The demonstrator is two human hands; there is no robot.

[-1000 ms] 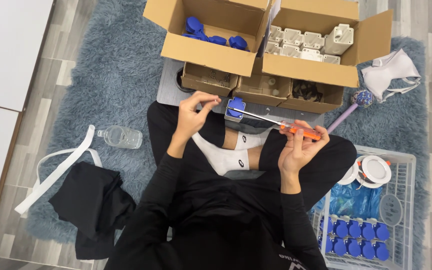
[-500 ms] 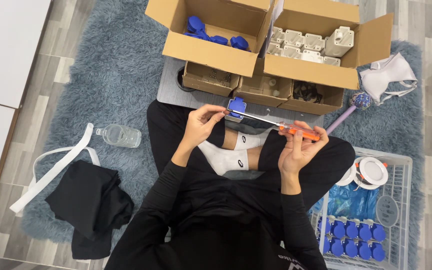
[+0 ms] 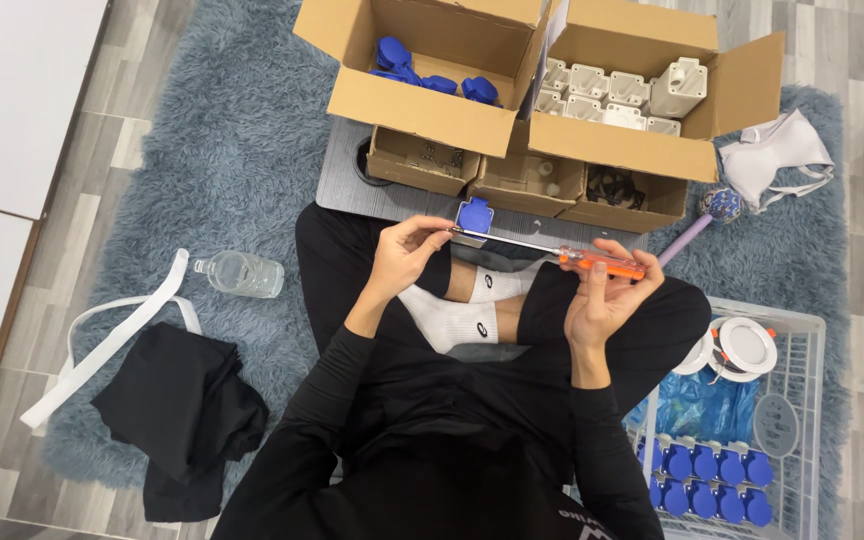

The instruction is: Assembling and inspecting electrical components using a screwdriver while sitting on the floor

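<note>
I sit cross-legged on a blue-grey rug. My right hand (image 3: 604,293) grips the orange handle of a screwdriver (image 3: 600,263), its metal shaft pointing left. My left hand (image 3: 407,253) pinches at the shaft's tip, right below a small blue square part (image 3: 473,214) that rests against the tip. Both hands hover over my lap, just in front of a grey board (image 3: 347,180).
Two open cardboard boxes stand ahead: the left box (image 3: 422,100) holds blue parts, the right box (image 3: 632,150) white parts. Three small boxes (image 3: 422,165) sit below them. A white crate (image 3: 802,420) with blue parts lies at right. A plastic bottle (image 3: 242,273) and black cloth (image 3: 182,415) lie left.
My left hand moved right from the small boxes to the screwdriver's tip by the blue part. My right hand kept hold of the screwdriver.
</note>
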